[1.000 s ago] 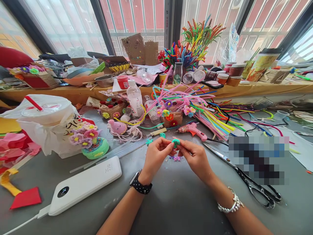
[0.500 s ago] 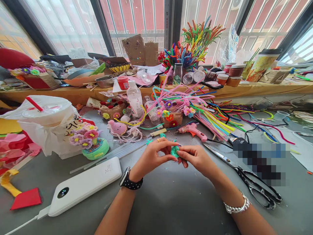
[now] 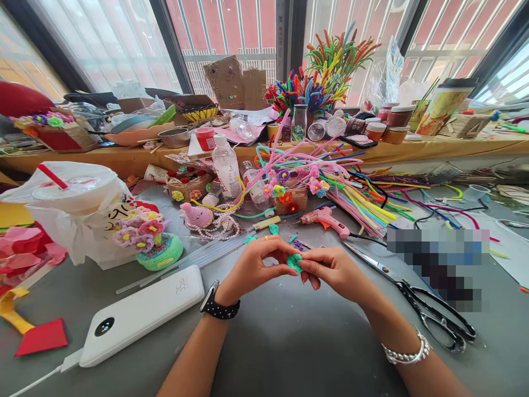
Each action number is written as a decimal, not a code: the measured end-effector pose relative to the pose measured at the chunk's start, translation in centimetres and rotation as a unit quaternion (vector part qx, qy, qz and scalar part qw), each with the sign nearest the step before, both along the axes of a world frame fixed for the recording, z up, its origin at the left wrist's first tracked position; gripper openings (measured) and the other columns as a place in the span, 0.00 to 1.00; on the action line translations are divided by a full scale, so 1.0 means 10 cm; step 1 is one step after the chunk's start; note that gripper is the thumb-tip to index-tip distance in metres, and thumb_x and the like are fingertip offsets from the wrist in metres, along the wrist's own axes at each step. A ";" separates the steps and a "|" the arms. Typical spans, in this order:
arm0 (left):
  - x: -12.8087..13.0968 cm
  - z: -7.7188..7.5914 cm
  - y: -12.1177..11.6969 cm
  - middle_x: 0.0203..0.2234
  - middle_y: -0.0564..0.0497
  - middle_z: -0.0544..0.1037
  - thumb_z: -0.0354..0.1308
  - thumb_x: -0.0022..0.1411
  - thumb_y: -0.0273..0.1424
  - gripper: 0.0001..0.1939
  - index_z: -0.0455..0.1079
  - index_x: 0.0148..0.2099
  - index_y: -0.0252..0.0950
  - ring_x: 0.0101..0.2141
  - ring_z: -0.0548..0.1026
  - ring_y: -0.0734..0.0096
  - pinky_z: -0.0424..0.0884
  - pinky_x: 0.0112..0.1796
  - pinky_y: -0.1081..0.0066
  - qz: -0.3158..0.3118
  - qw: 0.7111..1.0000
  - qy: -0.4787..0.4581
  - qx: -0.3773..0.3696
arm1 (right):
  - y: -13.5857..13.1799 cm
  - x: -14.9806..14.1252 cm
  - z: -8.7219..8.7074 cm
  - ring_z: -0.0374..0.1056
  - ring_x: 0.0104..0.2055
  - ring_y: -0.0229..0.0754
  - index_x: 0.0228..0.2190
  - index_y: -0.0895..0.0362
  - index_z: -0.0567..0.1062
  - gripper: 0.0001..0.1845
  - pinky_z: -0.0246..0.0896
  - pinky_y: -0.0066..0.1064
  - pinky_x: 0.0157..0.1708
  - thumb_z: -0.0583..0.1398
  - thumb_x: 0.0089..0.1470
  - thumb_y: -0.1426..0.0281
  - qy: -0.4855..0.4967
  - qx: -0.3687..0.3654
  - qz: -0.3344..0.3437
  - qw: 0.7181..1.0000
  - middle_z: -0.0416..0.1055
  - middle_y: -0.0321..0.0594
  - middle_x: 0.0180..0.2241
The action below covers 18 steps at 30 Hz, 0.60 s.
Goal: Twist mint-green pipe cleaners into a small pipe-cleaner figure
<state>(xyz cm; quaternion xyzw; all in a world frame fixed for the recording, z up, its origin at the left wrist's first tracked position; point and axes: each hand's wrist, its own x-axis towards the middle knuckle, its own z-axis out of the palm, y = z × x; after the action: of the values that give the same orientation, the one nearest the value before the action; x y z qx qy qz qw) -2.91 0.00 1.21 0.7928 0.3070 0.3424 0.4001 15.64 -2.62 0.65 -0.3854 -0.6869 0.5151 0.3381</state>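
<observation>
Head view, and the action sits just right of centre, where the left hand (image 3: 261,263) and the right hand (image 3: 333,270) meet over the grey tabletop (image 3: 289,347). Between them is a small green piece (image 3: 294,262), and both are on it: the left grip is a narrow pinch, thumb below and finger above its left side, while the right grip is narrow too, thumb and fingertips pressed on its right edge. A dotted black watch strap (image 3: 225,310) circles the left wrist, a silver bracelet (image 3: 407,353) the right. Just beyond the fingers, here come small purple bits (image 3: 298,246), partly hidden, and two more green bits (image 3: 273,229) lie near the left hand. Above the right hand, a pink glue gun (image 3: 320,215) rests on its side, and to the right the big scissors (image 3: 385,270) lie slanting, black handles toward the lower right. A blurred patch beside them hides what is there. Over to the left, a white power bank (image 3: 144,315) lies tilted, cable plugged in at its lower end; behind it stands a green pot of flowers (image 3: 159,252), with a bagged drink cup (image 3: 78,193) at its back. Clear sticks (image 3: 188,259) run from the power bank toward the left hand. Centre right, what a spread of pipe cleaners (image 3: 355,212), pink, yellow and blue, fanning out behind the glue gun!
</observation>
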 end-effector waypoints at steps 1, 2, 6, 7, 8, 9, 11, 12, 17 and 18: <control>0.00 0.00 0.00 0.28 0.48 0.72 0.61 0.48 0.34 0.13 0.71 0.37 0.33 0.29 0.71 0.72 0.70 0.31 0.73 0.000 1.000 -0.004 -0.003 | 0.00 0.00 0.00 0.58 0.18 0.31 0.21 0.59 0.71 0.18 0.55 0.24 0.21 0.53 0.52 0.60 -0.001 0.001 -0.001 1.000 0.64 0.34 0.17; 0.01 0.01 -0.01 0.28 0.48 0.72 0.61 0.48 0.34 0.13 0.71 0.37 0.33 0.28 0.71 0.72 0.70 0.31 0.73 0.000 1.000 -0.007 -0.007 | 0.00 0.00 0.00 0.58 0.18 0.32 0.21 0.59 0.71 0.18 0.56 0.24 0.21 0.53 0.52 0.60 -0.002 0.001 -0.002 1.000 0.64 0.34 0.17; 0.02 0.01 -0.01 0.27 0.49 0.71 0.60 0.49 0.35 0.12 0.70 0.35 0.33 0.28 0.70 0.72 0.69 0.32 0.73 0.002 1.000 -0.014 -0.014 | 0.00 -0.01 0.01 0.58 0.18 0.32 0.20 0.59 0.71 0.19 0.56 0.24 0.21 0.54 0.51 0.59 -0.007 0.003 -0.008 1.000 0.63 0.34 0.16; 0.02 0.01 -0.02 0.27 0.49 0.70 0.60 0.49 0.34 0.12 0.70 0.35 0.33 0.29 0.70 0.72 0.69 0.32 0.73 0.001 1.000 -0.017 -0.014 | 0.00 -0.02 0.01 0.59 0.18 0.32 0.20 0.59 0.72 0.18 0.56 0.24 0.21 0.54 0.51 0.59 -0.007 0.005 -0.013 1.000 0.63 0.33 0.16; 0.03 0.01 -0.01 0.28 0.48 0.70 0.60 0.49 0.34 0.12 0.70 0.36 0.33 0.29 0.69 0.72 0.69 0.32 0.73 0.000 1.000 -0.023 -0.018 | 0.00 -0.02 0.01 0.59 0.18 0.32 0.20 0.59 0.72 0.18 0.56 0.24 0.21 0.54 0.51 0.60 -0.005 0.006 -0.021 1.000 0.63 0.33 0.16; 0.04 0.01 -0.01 0.29 0.48 0.70 0.60 0.49 0.33 0.12 0.70 0.37 0.33 0.30 0.69 0.72 0.69 0.33 0.73 -0.001 0.999 -0.033 -0.025 | 0.00 -0.03 0.01 0.60 0.19 0.32 0.21 0.59 0.72 0.17 0.57 0.24 0.22 0.54 0.51 0.60 0.002 0.007 -0.032 0.999 0.64 0.33 0.16; 0.05 -0.01 0.00 0.31 0.49 0.69 0.60 0.49 0.32 0.14 0.68 0.40 0.34 0.31 0.70 0.72 0.69 0.34 0.73 0.011 0.997 -0.059 -0.050 | 0.00 -0.04 0.00 0.63 0.21 0.33 0.24 0.60 0.73 0.15 0.59 0.25 0.24 0.55 0.51 0.61 0.028 0.000 -0.053 0.998 0.67 0.35 0.18; 0.06 -0.02 0.01 0.31 0.49 0.69 0.60 0.49 0.32 0.15 0.68 0.42 0.35 0.31 0.70 0.72 0.69 0.34 0.73 0.024 0.995 -0.073 -0.062 | 0.01 -0.05 -0.01 0.65 0.22 0.34 0.27 0.60 0.73 0.13 0.61 0.26 0.26 0.56 0.50 0.62 0.049 -0.010 -0.062 0.997 0.69 0.36 0.20; 0.12 -0.08 0.04 0.30 0.49 0.69 0.59 0.50 0.33 0.11 0.71 0.37 0.34 0.31 0.69 0.71 0.68 0.31 0.73 0.058 0.991 -0.092 -0.083 | 0.04 -0.05 -0.07 0.69 0.34 0.39 0.35 0.58 0.71 0.15 0.63 0.31 0.35 0.60 0.46 0.63 0.139 -0.052 -0.062 0.987 0.73 0.40 0.33; 0.13 -0.08 0.04 0.30 0.48 0.70 0.59 0.50 0.33 0.11 0.72 0.36 0.34 0.31 0.69 0.70 0.68 0.32 0.73 0.053 0.989 -0.098 -0.095 | 0.05 -0.05 -0.07 0.68 0.36 0.40 0.35 0.58 0.71 0.14 0.63 0.31 0.36 0.61 0.45 0.64 0.139 -0.050 -0.060 0.987 0.72 0.40 0.33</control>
<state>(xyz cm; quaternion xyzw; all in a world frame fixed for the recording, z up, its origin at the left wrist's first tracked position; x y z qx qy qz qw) -1.57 0.39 0.42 0.6962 0.3386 0.4085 0.4836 15.16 -2.16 -0.09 -0.3669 -0.5826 0.5759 0.4407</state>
